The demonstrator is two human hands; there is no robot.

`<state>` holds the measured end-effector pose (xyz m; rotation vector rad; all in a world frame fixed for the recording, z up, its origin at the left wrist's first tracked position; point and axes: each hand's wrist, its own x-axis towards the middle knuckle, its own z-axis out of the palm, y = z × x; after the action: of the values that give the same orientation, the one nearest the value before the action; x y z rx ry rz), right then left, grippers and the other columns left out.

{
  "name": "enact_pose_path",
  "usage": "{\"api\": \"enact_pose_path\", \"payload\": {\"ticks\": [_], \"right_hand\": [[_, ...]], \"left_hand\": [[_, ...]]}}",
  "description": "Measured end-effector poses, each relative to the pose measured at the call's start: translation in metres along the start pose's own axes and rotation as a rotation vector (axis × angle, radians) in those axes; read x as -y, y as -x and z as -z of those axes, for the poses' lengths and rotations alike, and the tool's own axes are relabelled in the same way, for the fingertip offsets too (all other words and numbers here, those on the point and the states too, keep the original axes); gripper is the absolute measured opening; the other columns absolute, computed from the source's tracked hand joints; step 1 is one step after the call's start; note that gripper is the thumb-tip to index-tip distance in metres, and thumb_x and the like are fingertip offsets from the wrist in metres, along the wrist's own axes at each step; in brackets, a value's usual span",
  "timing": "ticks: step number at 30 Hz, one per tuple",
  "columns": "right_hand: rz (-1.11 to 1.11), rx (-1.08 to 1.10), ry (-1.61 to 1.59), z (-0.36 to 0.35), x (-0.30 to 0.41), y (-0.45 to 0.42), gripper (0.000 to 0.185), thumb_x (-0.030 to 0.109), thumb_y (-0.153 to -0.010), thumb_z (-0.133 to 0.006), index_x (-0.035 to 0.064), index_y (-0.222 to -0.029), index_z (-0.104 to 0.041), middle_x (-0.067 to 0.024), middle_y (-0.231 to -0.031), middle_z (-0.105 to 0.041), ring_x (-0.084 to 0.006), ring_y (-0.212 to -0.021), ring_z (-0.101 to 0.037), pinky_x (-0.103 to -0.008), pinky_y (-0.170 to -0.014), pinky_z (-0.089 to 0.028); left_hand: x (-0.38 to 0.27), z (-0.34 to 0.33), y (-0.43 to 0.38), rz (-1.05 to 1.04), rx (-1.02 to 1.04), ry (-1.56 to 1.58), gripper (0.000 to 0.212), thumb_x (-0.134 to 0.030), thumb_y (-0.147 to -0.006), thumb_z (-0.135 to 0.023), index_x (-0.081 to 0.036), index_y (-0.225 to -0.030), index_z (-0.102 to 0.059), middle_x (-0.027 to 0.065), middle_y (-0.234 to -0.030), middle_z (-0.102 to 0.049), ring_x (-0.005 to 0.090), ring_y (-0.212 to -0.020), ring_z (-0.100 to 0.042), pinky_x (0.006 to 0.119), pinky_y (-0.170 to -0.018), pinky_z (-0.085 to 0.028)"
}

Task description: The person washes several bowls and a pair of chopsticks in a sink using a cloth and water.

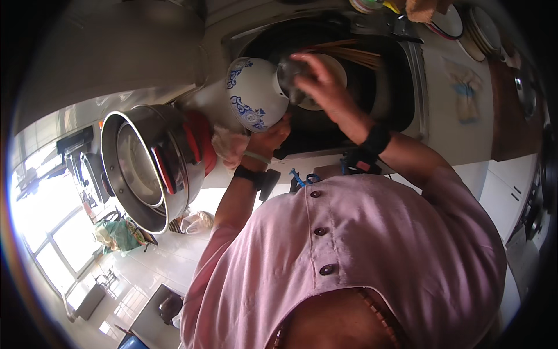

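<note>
My left hand (275,133) grips the rim of a white porcelain bowl (261,94) with blue floral decoration. The bowl is tilted on its side over the sink (420,96), its outer wall in view and its foot towards the right. A dark grey scrubber (291,77), blurred, is in my right hand (322,83) and pressed against the bowl's foot. Below my right hand a pale round dish (338,72) sits in the sink, partly hidden by the hand. Several wooden chopsticks (355,54) lie behind that dish.
Nested steel pots (181,152) with red handles stand left of the sink, near a pink cloth (229,144). Stacked dishes (481,32) stand at the right back. A blurred packet (466,91) lies on the counter (449,135), beside a brown board (510,113).
</note>
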<state>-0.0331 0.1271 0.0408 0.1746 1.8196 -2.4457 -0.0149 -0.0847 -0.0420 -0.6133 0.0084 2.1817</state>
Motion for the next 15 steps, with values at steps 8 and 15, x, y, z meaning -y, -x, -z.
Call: {"api": "enact_pose_path", "payload": {"ticks": [8,15], "right_hand": [[0.352,0.089,0.616,0.018,-0.042,-0.008,0.028,0.006,-0.081,-0.054,0.0026,-0.108,-0.056,-0.0211,-0.086,-0.063,-0.0416,-0.082,-0.059,-0.0452,-0.069,-0.048],[-0.428,0.167,0.007,0.030,-0.039,-0.011,0.027,0.010,-0.086,-0.048,0.0043,-0.110,-0.060,-0.0077,-0.102,-0.066,-0.0179,-0.090,-0.064,-0.0318,-0.076,-0.051]], "left_hand": [[-0.003,0.000,-0.008,-0.129,-0.161,-0.157,0.020,-0.025,-0.089,-0.051,-0.007,-0.099,-0.056,0.0102,-0.076,-0.055,0.0136,-0.047,-0.039,0.024,-0.045,-0.032],[-0.013,0.013,-0.002,-0.262,-0.272,-0.293,0.017,-0.021,-0.091,-0.046,-0.010,-0.096,-0.057,0.0065,-0.077,-0.059,0.0154,-0.055,-0.049,0.025,-0.044,-0.034]]}}
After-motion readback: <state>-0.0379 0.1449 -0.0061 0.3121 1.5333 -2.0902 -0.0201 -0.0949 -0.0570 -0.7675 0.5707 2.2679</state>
